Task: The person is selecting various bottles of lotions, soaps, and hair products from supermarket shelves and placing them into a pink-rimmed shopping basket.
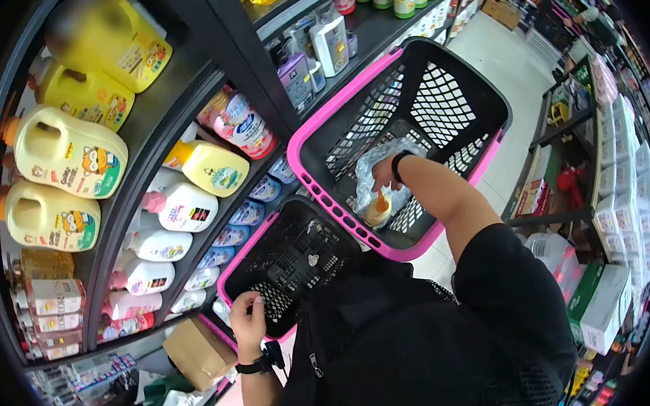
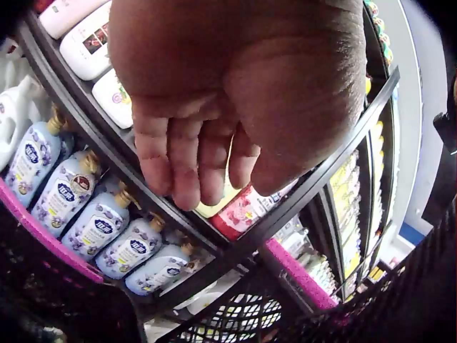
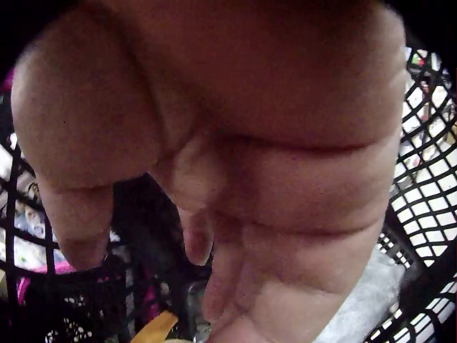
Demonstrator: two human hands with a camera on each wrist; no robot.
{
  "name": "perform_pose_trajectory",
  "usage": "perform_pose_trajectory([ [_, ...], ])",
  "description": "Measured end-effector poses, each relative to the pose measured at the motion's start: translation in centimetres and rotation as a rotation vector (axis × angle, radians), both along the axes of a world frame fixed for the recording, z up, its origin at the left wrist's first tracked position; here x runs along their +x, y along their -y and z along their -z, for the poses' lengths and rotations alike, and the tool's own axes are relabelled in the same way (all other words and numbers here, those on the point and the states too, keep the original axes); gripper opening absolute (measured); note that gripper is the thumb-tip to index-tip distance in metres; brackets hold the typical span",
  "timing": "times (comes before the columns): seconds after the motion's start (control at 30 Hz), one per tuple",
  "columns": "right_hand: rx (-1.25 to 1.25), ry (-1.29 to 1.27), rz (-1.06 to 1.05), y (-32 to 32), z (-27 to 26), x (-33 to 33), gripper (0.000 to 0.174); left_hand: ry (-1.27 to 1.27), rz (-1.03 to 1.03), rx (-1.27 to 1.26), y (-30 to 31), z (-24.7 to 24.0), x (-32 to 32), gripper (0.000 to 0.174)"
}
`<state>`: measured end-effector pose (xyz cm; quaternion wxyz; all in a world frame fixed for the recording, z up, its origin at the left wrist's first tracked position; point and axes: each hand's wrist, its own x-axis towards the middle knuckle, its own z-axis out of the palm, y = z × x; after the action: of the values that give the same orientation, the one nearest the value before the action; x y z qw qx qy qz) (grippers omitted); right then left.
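Observation:
My right hand (image 1: 386,173) reaches down into the pink-rimmed black shopping basket (image 1: 456,150), its thumb apart from the bent fingers. Just below the fingertips is a cream bottle (image 1: 376,216) with an orange top (image 3: 155,329), standing by the basket's near wall. A crumpled clear plastic bag (image 1: 368,172) lies under and around this hand. In the right wrist view the palm hides much of the basket floor. My left hand (image 1: 248,318), fingers loosely bent with nothing in them, hovers beside the second black basket (image 1: 257,244); its palm shows in the left wrist view.
Shelves on the left carry yellow jugs (image 1: 141,58), cream detergent jugs (image 1: 76,151) and blue-labelled pump bottles (image 2: 100,227). A cardboard box (image 1: 199,352) stands at the lower left. On the right is a shelf with stacked white packs (image 1: 625,177). A tiled aisle (image 1: 499,66) runs between.

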<state>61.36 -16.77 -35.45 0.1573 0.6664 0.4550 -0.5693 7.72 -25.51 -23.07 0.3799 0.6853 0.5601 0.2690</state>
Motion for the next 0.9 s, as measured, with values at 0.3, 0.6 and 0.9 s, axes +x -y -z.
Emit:
perform_pose_trajectory([
  [0.3, 0.258, 0.413, -0.883, 3.5, 2.4, -8.5, 0.043, 0.020, -0.105, 0.127, -0.3, -2.5, 4.0, 0.013],
  [0.6, 0.472, 0.400, -1.062, 4.3, 5.7, -6.4, 0.031, -0.032, -0.083, 0.129, 3.2, -1.2, 5.9, 0.012],
  [0.9, 0.661, 0.202, -1.075, 3.4, 2.0, -3.9, 0.031, -0.027, -0.063, 0.101, 3.0, -2.4, 6.9, 0.015],
])
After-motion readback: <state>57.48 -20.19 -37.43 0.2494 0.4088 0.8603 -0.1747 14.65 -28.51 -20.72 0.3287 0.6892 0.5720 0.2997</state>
